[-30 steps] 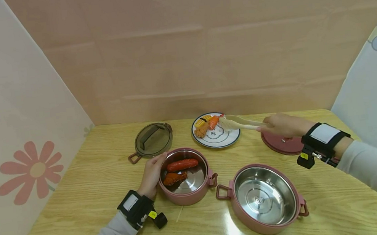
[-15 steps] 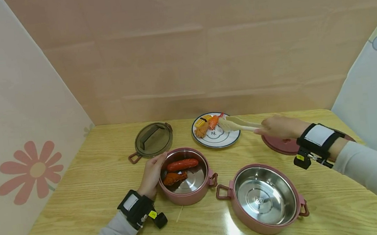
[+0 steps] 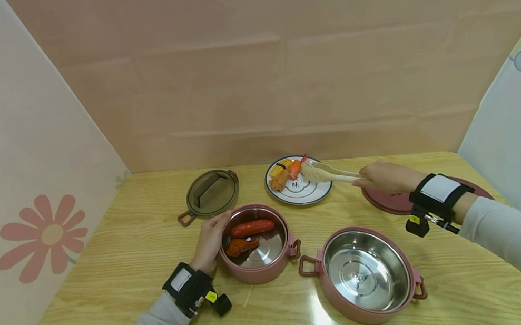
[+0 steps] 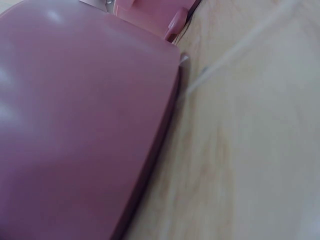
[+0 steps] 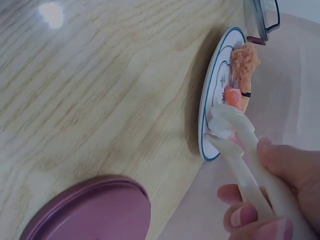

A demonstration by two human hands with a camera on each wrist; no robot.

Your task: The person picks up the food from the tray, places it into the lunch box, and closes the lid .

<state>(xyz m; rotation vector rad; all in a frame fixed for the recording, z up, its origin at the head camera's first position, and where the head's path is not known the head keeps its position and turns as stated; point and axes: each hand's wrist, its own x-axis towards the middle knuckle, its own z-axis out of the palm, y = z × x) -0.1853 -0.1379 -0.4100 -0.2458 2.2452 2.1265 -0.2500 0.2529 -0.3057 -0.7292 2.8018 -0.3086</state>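
The right hand (image 3: 388,176) curls round cream plastic tongs (image 3: 321,173), touching or near the orange shrimp piece (image 3: 295,169) on the far, round, blue-rimmed white plate (image 3: 307,197); an off-centre pinch could drop it. The left hand (image 3: 210,242) grips the left round pink pot (image 3: 259,275).

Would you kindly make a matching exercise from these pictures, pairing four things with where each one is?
Things
1. Tongs
2. Red sausage
3. Yellow piece
4. Dark lid

Places
A. Directly on the table
B. Lying on the plate
C. Inside the smaller pot
D. Held in the right hand

Pairs: 1-D, 2-C, 3-B, 4-A
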